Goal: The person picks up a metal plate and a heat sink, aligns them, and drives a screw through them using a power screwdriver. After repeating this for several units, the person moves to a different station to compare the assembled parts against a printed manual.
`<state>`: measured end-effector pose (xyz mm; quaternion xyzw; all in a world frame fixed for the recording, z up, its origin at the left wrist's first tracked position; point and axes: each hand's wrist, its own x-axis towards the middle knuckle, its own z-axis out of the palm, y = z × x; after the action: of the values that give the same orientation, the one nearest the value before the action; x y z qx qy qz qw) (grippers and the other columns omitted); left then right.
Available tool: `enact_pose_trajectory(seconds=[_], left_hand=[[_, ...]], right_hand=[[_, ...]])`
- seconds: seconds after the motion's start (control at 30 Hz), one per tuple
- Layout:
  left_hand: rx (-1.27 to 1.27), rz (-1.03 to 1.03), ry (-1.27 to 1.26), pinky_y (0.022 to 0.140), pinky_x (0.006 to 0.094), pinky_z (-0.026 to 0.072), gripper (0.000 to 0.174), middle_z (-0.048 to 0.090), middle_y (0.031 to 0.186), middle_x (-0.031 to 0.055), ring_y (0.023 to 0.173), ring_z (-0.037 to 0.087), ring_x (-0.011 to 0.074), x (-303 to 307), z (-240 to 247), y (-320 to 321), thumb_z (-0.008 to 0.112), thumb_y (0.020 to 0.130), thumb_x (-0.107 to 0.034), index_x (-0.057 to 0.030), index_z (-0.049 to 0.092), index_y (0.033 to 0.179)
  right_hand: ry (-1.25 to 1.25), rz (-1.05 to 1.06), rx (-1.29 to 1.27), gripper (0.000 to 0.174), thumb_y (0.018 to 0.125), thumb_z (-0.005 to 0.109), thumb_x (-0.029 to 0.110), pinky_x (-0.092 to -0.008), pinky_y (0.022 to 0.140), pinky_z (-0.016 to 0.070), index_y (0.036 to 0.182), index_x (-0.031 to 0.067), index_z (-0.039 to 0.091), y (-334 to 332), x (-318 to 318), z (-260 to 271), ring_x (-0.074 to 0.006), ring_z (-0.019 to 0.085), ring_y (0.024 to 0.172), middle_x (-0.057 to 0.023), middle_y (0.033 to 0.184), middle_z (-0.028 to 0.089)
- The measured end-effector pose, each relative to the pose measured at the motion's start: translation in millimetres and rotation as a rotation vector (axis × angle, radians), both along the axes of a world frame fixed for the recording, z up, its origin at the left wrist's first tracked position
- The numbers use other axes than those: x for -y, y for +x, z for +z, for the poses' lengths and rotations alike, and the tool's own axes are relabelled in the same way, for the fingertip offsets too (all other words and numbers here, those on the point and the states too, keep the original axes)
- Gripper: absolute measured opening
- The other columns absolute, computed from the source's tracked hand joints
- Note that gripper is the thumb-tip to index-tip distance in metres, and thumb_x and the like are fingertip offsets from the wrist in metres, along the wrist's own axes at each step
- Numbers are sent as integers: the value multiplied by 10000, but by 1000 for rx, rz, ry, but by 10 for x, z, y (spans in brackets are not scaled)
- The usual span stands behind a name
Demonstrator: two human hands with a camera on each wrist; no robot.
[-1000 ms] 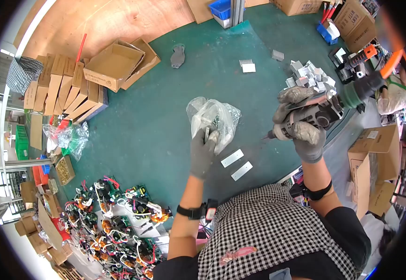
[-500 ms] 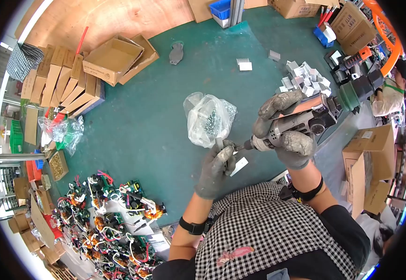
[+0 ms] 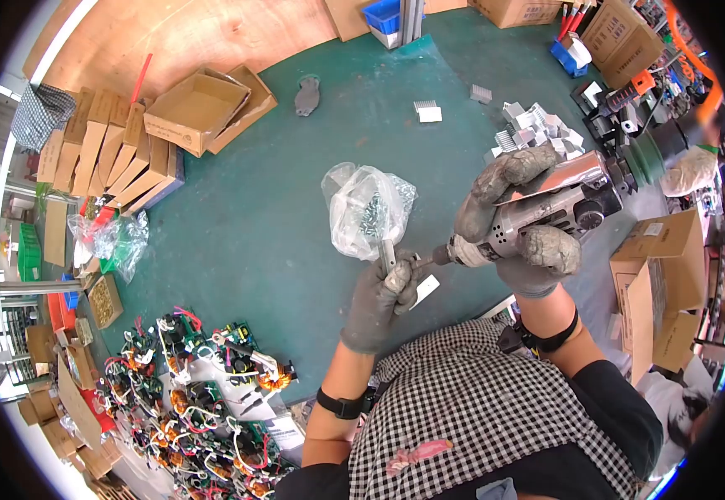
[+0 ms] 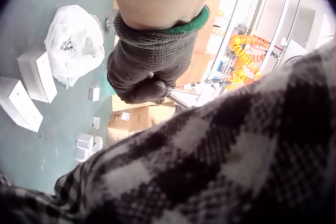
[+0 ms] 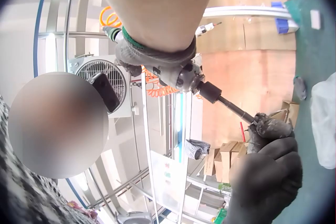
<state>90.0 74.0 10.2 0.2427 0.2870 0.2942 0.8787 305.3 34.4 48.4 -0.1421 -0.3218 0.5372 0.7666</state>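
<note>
My gloved right hand (image 3: 508,212) grips a power screwdriver (image 3: 537,225) held sideways, its bit pointing left. In the right wrist view the driver's long bit (image 5: 239,111) reaches to the fingertips of my gloved left hand (image 5: 268,166). The left hand pinches a narrow silvery metal piece (image 3: 388,252), which sticks up from the fingers right at the bit's tip; I cannot tell its exact kind. Just beyond lies a clear plastic bag (image 3: 362,212) of small screws. Two finned metal heat sinks (image 4: 39,74) lie on the green table, one mostly hidden behind the left hand in the head view.
More heat sinks (image 3: 537,129) are heaped at the right. A grey glove (image 3: 307,96) lies farther back. Wired circuit boards (image 3: 204,400) pile up at the lower left. Cardboard boxes (image 3: 195,108) stand at the left, and an open carton (image 3: 662,275) at the right.
My left hand has drawn back from the plastic bag toward me with the metal piece. The right hand has brought the driver leftward, its bit now at the left fingertips.
</note>
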Motion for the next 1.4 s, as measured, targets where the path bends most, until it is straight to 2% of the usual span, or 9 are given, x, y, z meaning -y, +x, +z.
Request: enact_pose_trajectory(seconds=[0.1, 0.2, 0.3, 0.4, 0.6, 0.9, 1.0, 1.3, 1.4], left_hand=[[130, -58, -95, 429, 186, 241, 395, 438, 727, -23, 491, 311, 32, 3, 4, -38, 643, 902, -349, -18, 525, 1082], [10, -69, -27, 453, 210, 329, 429, 475, 762, -18, 528, 386, 58, -26, 176, -13, 617, 919, -364, 2, 528, 1124], [-601, 141, 794, 524, 285, 439, 389, 569, 804, 45, 588, 536, 156, -29, -65, 42, 577, 941, -342, -18, 557, 1154], [-1129, 21, 1197, 609, 363, 492, 279, 636, 882, 102, 711, 629, 268, -13, 130, -25, 579, 917, -235, -67, 602, 1138], [-1367, -194, 1364, 605, 386, 499, 290, 643, 884, 88, 724, 634, 288, 17, 419, 49, 594, 812, -134, -128, 637, 1098], [-1371, -263, 1319, 591, 390, 498, 255, 642, 848, 88, 712, 640, 295, 6, 488, 77, 603, 807, -165, -127, 641, 1057], [-1398, -380, 1315, 652, 374, 519, 203, 645, 899, 72, 761, 662, 261, -18, 523, 83, 579, 828, -160, -103, 605, 1020], [-1393, -373, 1335, 642, 384, 516, 107, 642, 841, 76, 742, 657, 277, -37, 466, 98, 553, 840, -159, -95, 605, 908], [-1379, -388, 1298, 645, 412, 504, 211, 623, 841, 97, 762, 635, 320, -43, 417, 94, 586, 749, -92, -86, 608, 958]], right_hand=[[54, 13, -46, 442, 976, 386, 311, -438, 958, 464, 1302, 19, 450, -68, -58, 72, -284, 570, 1106, -158, 1246, 547], [0, -24, 56, 446, 984, 358, 316, -439, 967, 449, 1306, 21, 449, -13, -16, 120, -285, 555, 1132, -157, 1255, 540], [58, -33, 32, 458, 980, 361, 327, -441, 967, 445, 1313, 25, 446, 32, 35, 10, -284, 551, 1140, -157, 1254, 540], [45, -36, 54, 450, 960, 395, 304, -430, 956, 453, 1309, 24, 450, 39, 69, 63, -278, 555, 1131, -153, 1245, 543], [-1, -46, 133, 447, 921, 464, 259, -408, 934, 470, 1300, 22, 457, -13, 155, 221, -266, 564, 1114, -146, 1228, 550], [-71, -18, 266, 469, 863, 568, 191, -375, 901, 495, 1288, 19, 467, -77, 123, 486, -249, 577, 1089, -136, 1203, 561], [-101, 14, 301, 483, 844, 603, 168, -364, 890, 504, 1283, 18, 470, -139, 17, 499, -243, 581, 1080, -133, 1194, 564], [-138, 138, 352, 542, 786, 706, 100, -330, 857, 529, 1271, 15, 480, -252, -164, 458, -226, 594, 1055, -122, 1169, 575], [-42, 204, 295, 554, 785, 712, 10, -328, 898, 528, 1286, 10, 476, -208, -215, 410, -218, 598, 1074, -135, 1213, 573]])
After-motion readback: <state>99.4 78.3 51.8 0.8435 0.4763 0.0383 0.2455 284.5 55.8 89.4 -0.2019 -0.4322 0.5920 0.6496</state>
